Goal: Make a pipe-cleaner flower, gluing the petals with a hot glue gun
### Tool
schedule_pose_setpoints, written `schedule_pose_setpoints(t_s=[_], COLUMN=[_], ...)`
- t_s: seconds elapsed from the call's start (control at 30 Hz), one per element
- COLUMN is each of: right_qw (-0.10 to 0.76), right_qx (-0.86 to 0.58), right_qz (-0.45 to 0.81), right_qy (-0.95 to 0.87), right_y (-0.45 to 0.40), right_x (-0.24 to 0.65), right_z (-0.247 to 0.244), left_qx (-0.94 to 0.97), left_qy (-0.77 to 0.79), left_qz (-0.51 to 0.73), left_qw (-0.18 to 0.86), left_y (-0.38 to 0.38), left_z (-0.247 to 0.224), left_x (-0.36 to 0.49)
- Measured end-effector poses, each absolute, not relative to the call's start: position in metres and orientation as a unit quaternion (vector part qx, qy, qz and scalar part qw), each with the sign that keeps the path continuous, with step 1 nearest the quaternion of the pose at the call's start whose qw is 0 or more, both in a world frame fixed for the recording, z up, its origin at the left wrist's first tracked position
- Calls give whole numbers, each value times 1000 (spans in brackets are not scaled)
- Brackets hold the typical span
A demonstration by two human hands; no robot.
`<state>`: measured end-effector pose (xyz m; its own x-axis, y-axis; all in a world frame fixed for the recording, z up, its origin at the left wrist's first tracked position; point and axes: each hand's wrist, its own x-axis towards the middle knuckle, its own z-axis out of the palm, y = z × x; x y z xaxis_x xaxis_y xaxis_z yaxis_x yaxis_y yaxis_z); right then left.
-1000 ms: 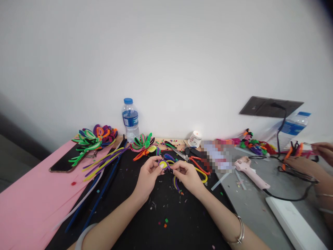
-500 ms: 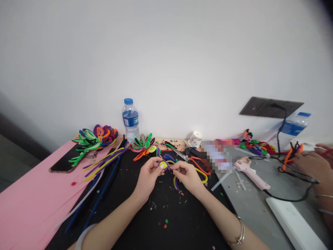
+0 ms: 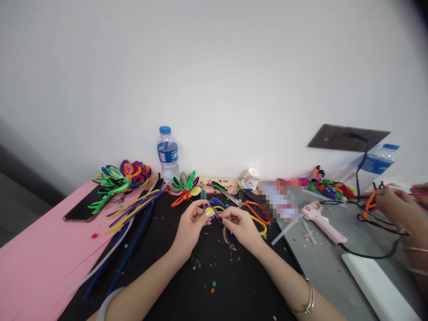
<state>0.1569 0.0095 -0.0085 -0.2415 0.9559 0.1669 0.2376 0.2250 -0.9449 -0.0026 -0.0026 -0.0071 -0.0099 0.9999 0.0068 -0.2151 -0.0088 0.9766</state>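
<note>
Over the black surface point(image 3: 240, 276), closed fingers point(image 3: 202, 220) pinch a yellow-purple piece point(image 3: 210, 211).

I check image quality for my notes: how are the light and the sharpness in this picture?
Head view: the wall is brightest around its middle, the upper right corner dark; head view: a patch right of the scissors is pixelated; head view: the yellow-and-purple piece in the left hand shows little fine detail.

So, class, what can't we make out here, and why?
Head view: part of the yellow-and-purple piece, covered by the left hand and right hand.
Head view: details of the pixelated item, blurred by blocks.
Head view: a co-worker's farther hand, cut off by the right edge.
Head view: the bottle label's fine print, too small.
</note>
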Motion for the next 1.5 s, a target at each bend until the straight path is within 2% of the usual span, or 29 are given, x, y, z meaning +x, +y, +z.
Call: schedule_pose_setpoints(t_s=[1.5], right_qw=[416], right_qx=[-453], right_qz=[434], right_qy=[-659], right_y=[11], right_x=[156], right_z=[-10], left_qx=[442], left_qy=[441], left_qz=[550], left_qw=[554], left_y=[-3], left_z=[-6], left_x=[-3])
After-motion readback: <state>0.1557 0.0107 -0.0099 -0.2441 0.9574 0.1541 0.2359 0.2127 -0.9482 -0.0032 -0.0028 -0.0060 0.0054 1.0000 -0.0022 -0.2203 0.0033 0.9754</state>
